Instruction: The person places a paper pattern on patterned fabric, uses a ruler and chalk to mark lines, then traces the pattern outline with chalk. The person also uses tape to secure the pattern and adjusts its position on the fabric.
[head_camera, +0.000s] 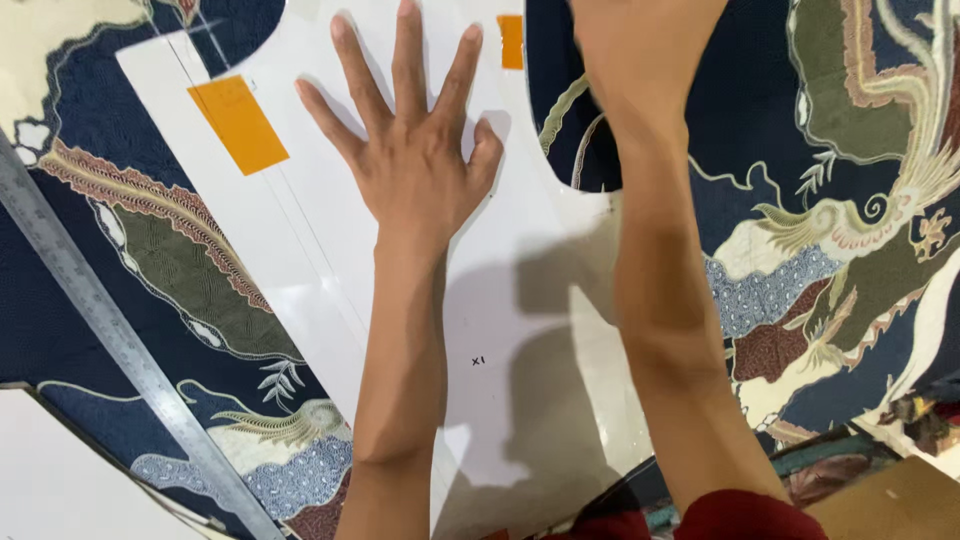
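The left hand (418, 150) lies flat, fingers spread, on a white paper pattern piece (520, 330) spread over dark blue batik fabric (150, 260) with green, cream and maroon motifs. The right hand (640, 50) reaches to the pattern's curved cut-out edge, its fingers out of frame. Orange tape strips (238, 123) mark the pattern. A steel ruler (110, 330) lies diagonally across the fabric's left part.

Left hand (415, 150) lies flat, palm down, with all five fingers (352, 62) spread wide and straight, the forearm running up from the lower edge of view. Right hand (640, 45) reaches further forward, its fingers cut off by the top edge; the bare forearm extends straight, with a red sleeve at the elbow.
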